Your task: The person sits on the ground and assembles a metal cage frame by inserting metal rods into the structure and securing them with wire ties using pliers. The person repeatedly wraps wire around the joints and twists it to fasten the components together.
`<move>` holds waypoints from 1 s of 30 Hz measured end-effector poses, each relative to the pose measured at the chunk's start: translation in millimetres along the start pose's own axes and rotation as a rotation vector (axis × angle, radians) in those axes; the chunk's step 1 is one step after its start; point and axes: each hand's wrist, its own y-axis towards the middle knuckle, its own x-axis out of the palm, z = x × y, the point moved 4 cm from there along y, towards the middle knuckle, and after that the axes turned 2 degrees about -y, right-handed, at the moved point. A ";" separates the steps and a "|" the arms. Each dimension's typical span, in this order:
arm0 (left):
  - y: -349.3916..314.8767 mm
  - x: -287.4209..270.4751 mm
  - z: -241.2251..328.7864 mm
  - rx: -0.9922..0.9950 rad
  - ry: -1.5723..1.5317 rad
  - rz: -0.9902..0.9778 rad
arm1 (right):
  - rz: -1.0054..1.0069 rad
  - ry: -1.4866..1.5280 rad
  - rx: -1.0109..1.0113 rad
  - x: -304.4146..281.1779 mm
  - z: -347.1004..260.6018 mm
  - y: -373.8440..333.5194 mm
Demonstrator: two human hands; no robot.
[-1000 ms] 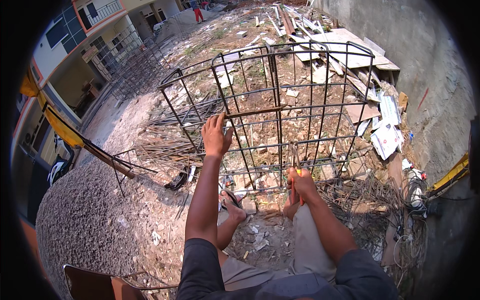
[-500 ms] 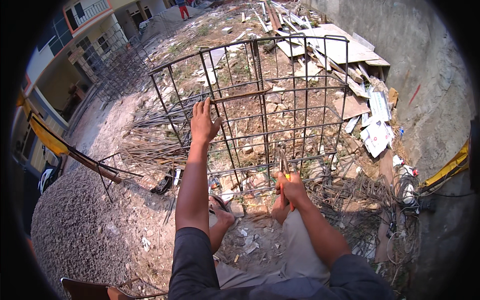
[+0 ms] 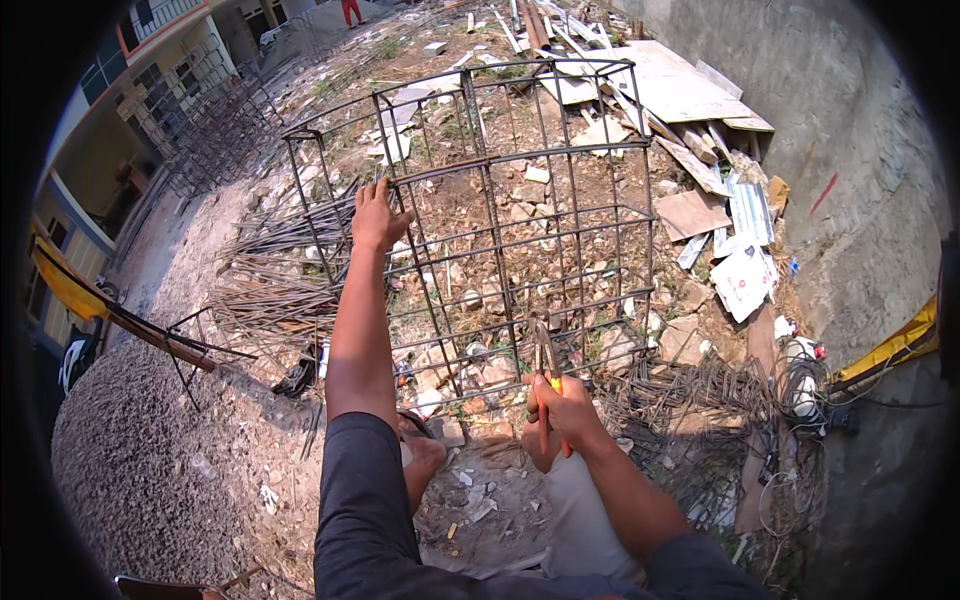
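In front of me stands a cage of dark reinforcing bars [image 3: 505, 248], with long bars crossing rectangular hoops. My left hand [image 3: 376, 218] rests against its left part, fingers stretched up near a crossing and thumb spread to the right. My right hand [image 3: 565, 408] is closed around the orange handles of a pair of pincers [image 3: 545, 352]. Their metal jaws point up at the cage's lower middle bars. Whether the jaws grip any wire there is too small to tell. My sandalled left foot [image 3: 424, 452] is on the ground below the cage.
A gravel heap [image 3: 150, 460] lies at left beside loose steel rods [image 3: 275, 290]. Boards and panels [image 3: 680, 90] are piled along the concrete wall [image 3: 860, 170]. Tangled wire [image 3: 690, 400] lies at lower right. Far off stands a person in red trousers [image 3: 351, 12].
The cage has shifted left, its right end most of all. My left hand has moved left with it. My right hand and the pincers sit slightly lower and further left in the picture.
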 end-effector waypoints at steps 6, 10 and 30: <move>11.5 19.0 2.7 0.038 0.059 0.023 | -0.008 0.032 0.035 -13.5 -7.9 -5.3; 20.1 24.8 -2.3 0.043 0.074 -0.005 | -0.013 0.145 -0.006 -17.2 10.5 3.7; 42.4 30.4 -6.3 0.030 0.175 -0.108 | -0.046 -0.057 0.048 -25.7 -3.8 10.0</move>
